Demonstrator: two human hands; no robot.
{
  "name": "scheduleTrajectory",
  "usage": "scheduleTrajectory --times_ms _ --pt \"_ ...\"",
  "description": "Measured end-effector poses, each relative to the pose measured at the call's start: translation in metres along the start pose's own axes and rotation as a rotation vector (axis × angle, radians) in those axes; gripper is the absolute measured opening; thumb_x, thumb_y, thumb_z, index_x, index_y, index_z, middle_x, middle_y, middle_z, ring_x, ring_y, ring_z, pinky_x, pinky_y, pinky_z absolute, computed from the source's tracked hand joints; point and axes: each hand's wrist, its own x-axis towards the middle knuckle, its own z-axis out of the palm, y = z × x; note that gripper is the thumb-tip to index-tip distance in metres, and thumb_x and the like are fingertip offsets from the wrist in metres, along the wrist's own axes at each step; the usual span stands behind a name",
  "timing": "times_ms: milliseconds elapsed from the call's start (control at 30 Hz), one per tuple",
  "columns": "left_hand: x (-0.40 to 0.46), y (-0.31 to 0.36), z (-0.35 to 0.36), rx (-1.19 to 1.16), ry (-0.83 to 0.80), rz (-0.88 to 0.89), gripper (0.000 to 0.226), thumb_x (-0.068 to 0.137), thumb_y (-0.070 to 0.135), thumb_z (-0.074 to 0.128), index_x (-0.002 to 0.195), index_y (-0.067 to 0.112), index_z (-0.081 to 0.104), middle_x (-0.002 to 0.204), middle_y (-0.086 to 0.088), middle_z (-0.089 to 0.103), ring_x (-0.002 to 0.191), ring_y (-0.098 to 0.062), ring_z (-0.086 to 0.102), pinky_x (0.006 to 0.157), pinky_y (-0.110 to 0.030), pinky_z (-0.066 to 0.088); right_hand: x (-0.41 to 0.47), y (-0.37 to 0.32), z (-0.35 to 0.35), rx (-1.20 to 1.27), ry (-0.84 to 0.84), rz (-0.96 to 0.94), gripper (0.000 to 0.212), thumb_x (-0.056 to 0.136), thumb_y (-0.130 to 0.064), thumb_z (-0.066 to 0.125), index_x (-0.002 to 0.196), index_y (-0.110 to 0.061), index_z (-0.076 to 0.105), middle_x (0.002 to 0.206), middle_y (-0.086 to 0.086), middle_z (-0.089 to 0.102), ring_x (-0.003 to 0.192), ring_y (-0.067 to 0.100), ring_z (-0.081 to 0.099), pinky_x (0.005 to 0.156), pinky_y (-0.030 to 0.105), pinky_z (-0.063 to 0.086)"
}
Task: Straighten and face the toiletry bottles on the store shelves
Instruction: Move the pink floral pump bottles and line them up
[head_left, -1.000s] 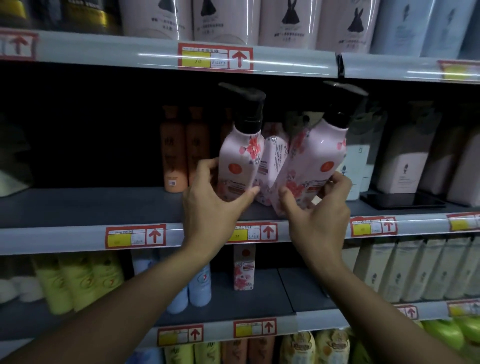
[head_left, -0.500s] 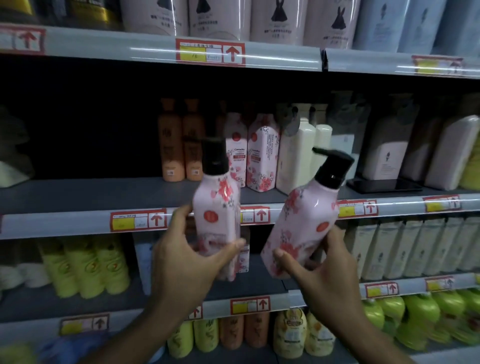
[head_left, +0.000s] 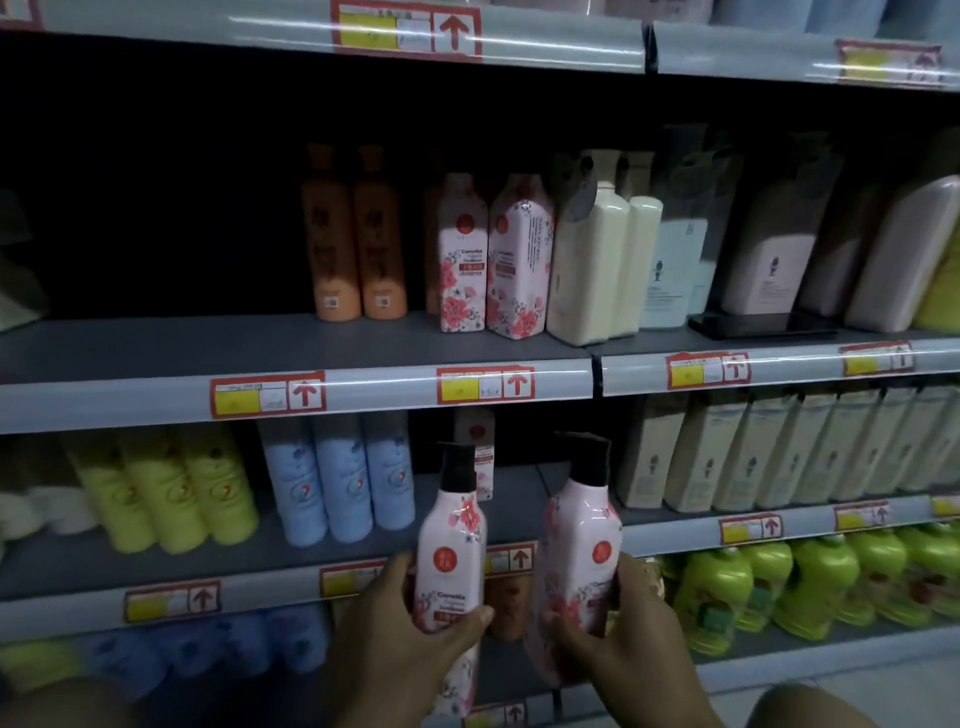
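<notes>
My left hand (head_left: 410, 634) grips a pink floral pump bottle (head_left: 453, 545) with a black pump, upright, label facing me. My right hand (head_left: 628, 644) grips a second pink floral pump bottle (head_left: 582, 551), also upright, turned a little sideways. Both bottles hang in front of the lower shelf edge (head_left: 260, 587), off the shelves. On the middle shelf (head_left: 208, 364) stand two pink floral refill bottles (head_left: 493, 254) without pumps, between orange bottles (head_left: 353, 239) and cream bottles (head_left: 597, 249).
The middle shelf's left half is bare and dark. The lower shelf holds yellow-green bottles (head_left: 166, 493), blue bottles (head_left: 337, 478), a small pink box (head_left: 480, 452) and beige bottles (head_left: 753, 452). Green bottles (head_left: 779, 582) fill the shelf below at right. A dark flat object (head_left: 763, 325) lies on the middle shelf.
Both hands pulled the two pink pump bottles off the middle shelf and carried them down and toward me. The right bottle went from tilted to upright. The view dropped lower.
</notes>
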Motion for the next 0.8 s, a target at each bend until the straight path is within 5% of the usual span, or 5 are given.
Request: scheduleTrajectory --times_ms 100,267,467,633,800 --pt "0.005 -0.006 0.012 0.058 -0.043 -0.036 0.072 0.039 0.071 0.088 0.100 0.041 0.066 0.089 0.031 0.074 0.080 0.010 0.070 0.078 -0.030 0.062 0.007 0.011 0.010 -0.028 0.002 0.068 0.083 0.051 -0.064 0.077 0.124 -0.035 0.052 0.110 -0.015 0.070 0.102 0.008 0.067 0.090 0.035 0.056" --pt "0.023 -0.005 0.028 0.178 -0.052 -0.019 0.057 0.054 0.068 0.087 0.099 0.040 0.064 0.088 0.026 0.074 0.079 0.009 0.068 0.072 -0.029 0.061 0.039 0.015 0.013 -0.086 0.040 0.085 0.054 0.073 -0.047 0.085 0.113 -0.028 0.053 0.102 -0.010 0.069 0.092 0.014 0.068 0.075 0.035 0.055" --pt "0.064 0.008 0.045 0.219 -0.024 0.017 0.058 0.057 0.076 0.077 0.100 0.039 0.064 0.090 0.023 0.074 0.077 0.003 0.069 0.066 -0.036 0.062 0.094 0.005 0.013 -0.114 0.061 0.060 0.051 0.078 -0.047 0.082 0.112 -0.023 0.053 0.101 -0.003 0.068 0.093 0.024 0.068 0.072 0.034 0.050" --pt "0.095 0.020 0.057 0.188 0.072 0.037 0.054 0.066 0.071 0.080 0.104 0.036 0.064 0.097 0.017 0.075 0.083 -0.004 0.070 0.069 -0.037 0.063 0.128 -0.006 0.023 -0.084 0.084 0.054 0.060 0.076 -0.052 0.081 0.119 -0.022 0.052 0.112 0.001 0.070 0.099 0.024 0.069 0.081 0.047 0.060" --pt "0.113 0.020 0.069 0.123 0.209 0.033 0.061 0.069 0.073 0.079 0.116 0.037 0.064 0.104 0.016 0.075 0.089 -0.006 0.072 0.072 -0.040 0.063 0.146 -0.012 0.034 -0.110 0.110 0.021 0.076 0.064 -0.077 0.064 0.119 -0.025 0.056 0.108 -0.003 0.073 0.097 0.023 0.071 0.080 0.047 0.061"
